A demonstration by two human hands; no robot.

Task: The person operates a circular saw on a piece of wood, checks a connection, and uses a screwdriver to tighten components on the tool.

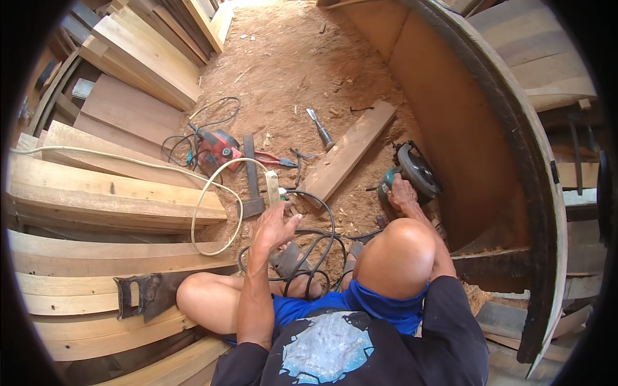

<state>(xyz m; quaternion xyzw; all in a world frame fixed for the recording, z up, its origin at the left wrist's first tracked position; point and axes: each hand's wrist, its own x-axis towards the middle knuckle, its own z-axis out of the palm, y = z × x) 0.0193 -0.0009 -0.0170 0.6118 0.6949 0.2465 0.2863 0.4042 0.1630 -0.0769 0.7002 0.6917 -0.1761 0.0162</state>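
Note:
My left hand [275, 225] is at the near end of a cream power strip [273, 188], with its thumb spread away from the fingers. I cannot tell whether the fingertips touch the strip. A plug with a black cord sits at the strip's side. On the right, my right hand [403, 195] is closed round the teal handle of a circular saw [417, 168] with a dark guard, resting on the sawdust. Between the hands lies a wooden board [353, 151], a chisel [320, 130] just beyond its left edge.
Left of the strip lie a hammer [252, 180], red-handled pliers [275, 159] and a red power tool [217, 149]. Black cord [315, 241] loops around my feet. Stacked planks [116, 186] and a handsaw [145, 296] line the left. A large curved wooden panel [463, 128] stands at right.

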